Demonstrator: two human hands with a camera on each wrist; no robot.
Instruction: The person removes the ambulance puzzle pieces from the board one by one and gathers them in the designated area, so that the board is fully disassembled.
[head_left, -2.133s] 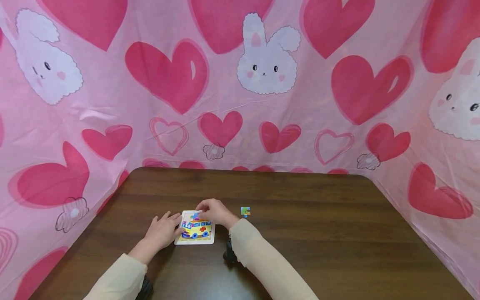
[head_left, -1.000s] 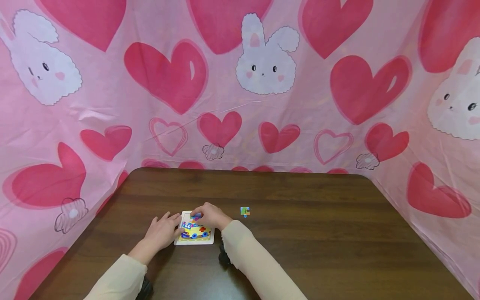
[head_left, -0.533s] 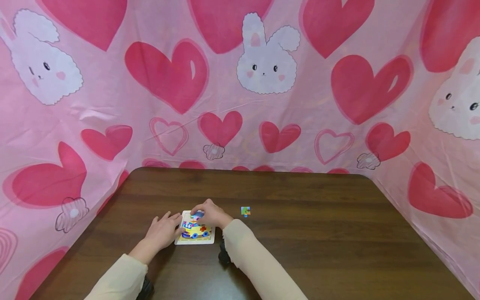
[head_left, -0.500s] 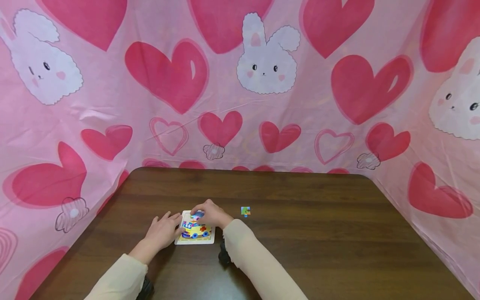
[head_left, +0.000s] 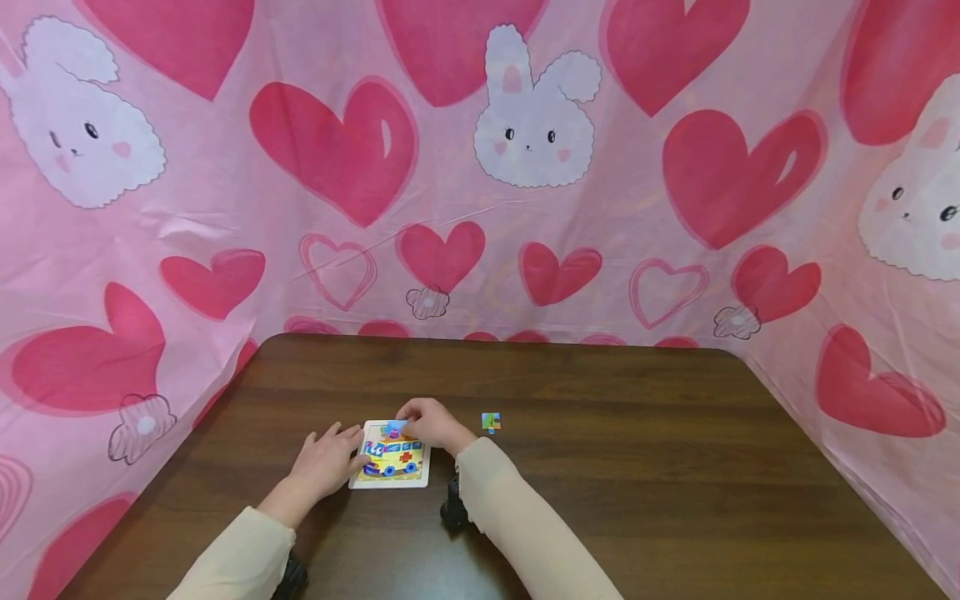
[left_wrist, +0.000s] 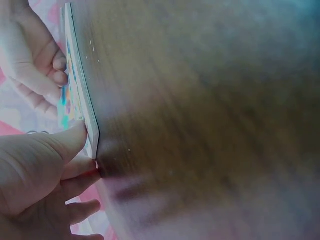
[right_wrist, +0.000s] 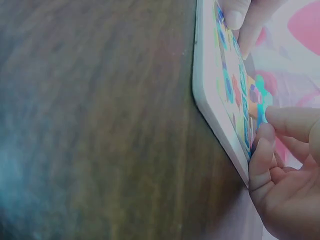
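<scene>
A small square jigsaw puzzle with a white frame lies on the table, showing a yellow ambulance with a red cross. My left hand is at its left side, thumb pressing the frame and the other fingers spread by the corner. Above the top part of the puzzle, my right hand pinches a puzzle piece between thumb and fingers. That blue-edged piece stands tilted up from the picture in the right wrist view. The fingers partly cover the puzzle's upper right area in the head view.
A loose green and blue puzzle piece lies on the brown wooden table, right of my right hand. Behind the table and along its sides hangs a pink cloth with hearts and rabbits.
My right hand first shifted left over the puzzle's top, then back slightly to the right, where more of the pinched piece shows. The left hand and the loose piece have stayed put.
</scene>
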